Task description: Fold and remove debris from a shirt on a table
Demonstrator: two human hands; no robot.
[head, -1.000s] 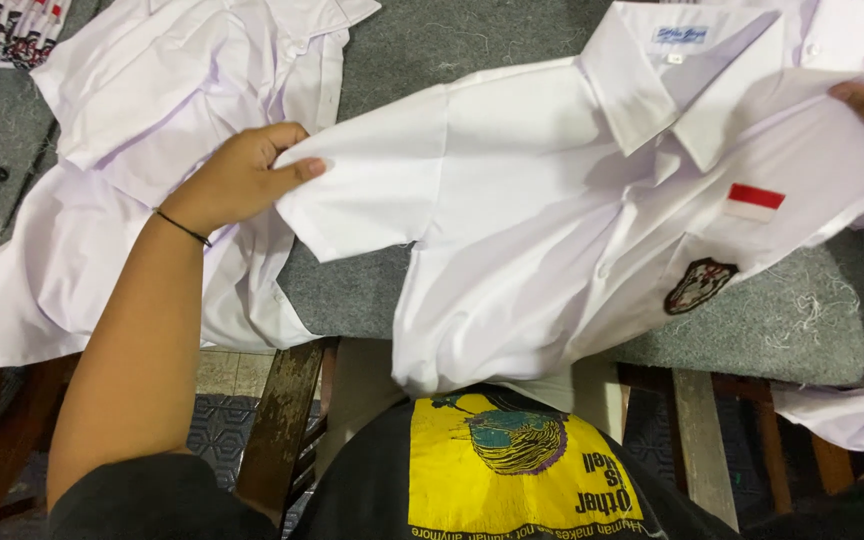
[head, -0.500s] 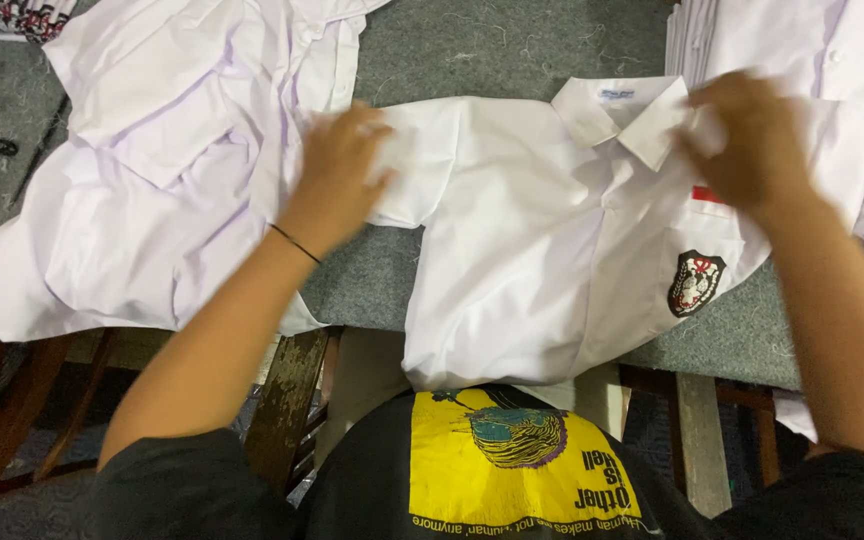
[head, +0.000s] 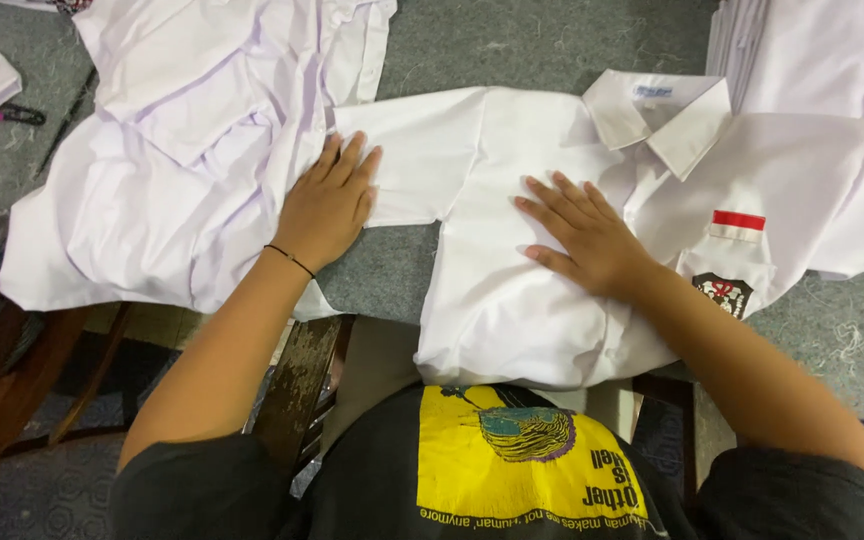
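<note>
A white short-sleeved shirt (head: 512,300) lies face up on the grey felt table (head: 512,40), collar toward the far side, with a red-and-white patch and a dark crest on its chest pocket. My left hand (head: 330,205) presses flat on the end of its left sleeve, fingers spread. On the shirt's front, beside the button line, my right hand (head: 582,235) rests palm down with its fingers apart. Neither hand grips anything.
A rumpled pile of white shirts (head: 172,150) lies to the left, partly over the table's edge. More white shirts are stacked at the far right (head: 812,60). A wooden bench (head: 297,380) stands below the table's near edge.
Both hands came down from holding the shirt up and now lie flat on it. The shirt has been spread out and smoothed on the table.
</note>
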